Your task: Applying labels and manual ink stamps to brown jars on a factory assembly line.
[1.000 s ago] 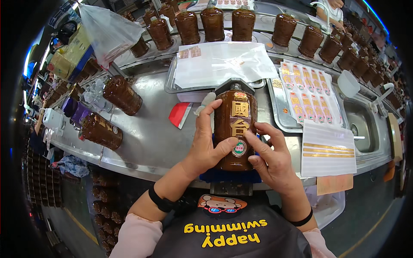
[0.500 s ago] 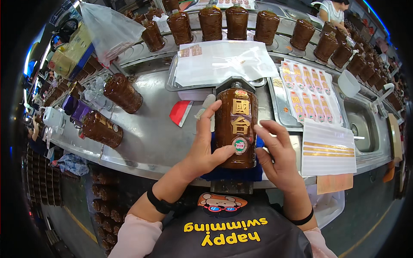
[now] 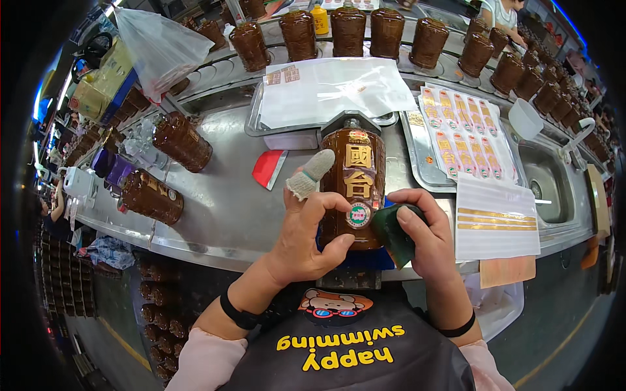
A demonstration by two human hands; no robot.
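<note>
A brown glazed bottle (image 3: 336, 225) with gold lettering lies before me, its neck against a dark holder (image 3: 336, 121) and a blue pad partly showing beneath it. Near its lower end sits a round green-and-white sticker (image 3: 358, 215). My left hand (image 3: 303, 231) has its fingers apart; the index fingertip touches the sticker's edge, the thumb is lower on the bottle, and a pale cloth cot covers another finger. Between thumb and fingers, my right hand (image 3: 430, 238) grips a dark green flat piece (image 3: 394, 233) against the bottle's right side; its exact kind is unclear.
Sheets of gold-and-red labels (image 3: 462, 137) rest on a metal tray (image 3: 420, 156) at right, beside a sink (image 3: 551, 186). Further back is a white sheet (image 3: 332, 91). Two brown bottles (image 3: 182, 142) lie at left; more line the conveyor (image 3: 404, 65). A red packet (image 3: 266, 168) lies nearby.
My right hand has taken hold of the dark green piece. The left thumb has left the sticker, and the left index finger now touches its edge. Bottles at the back have shifted.
</note>
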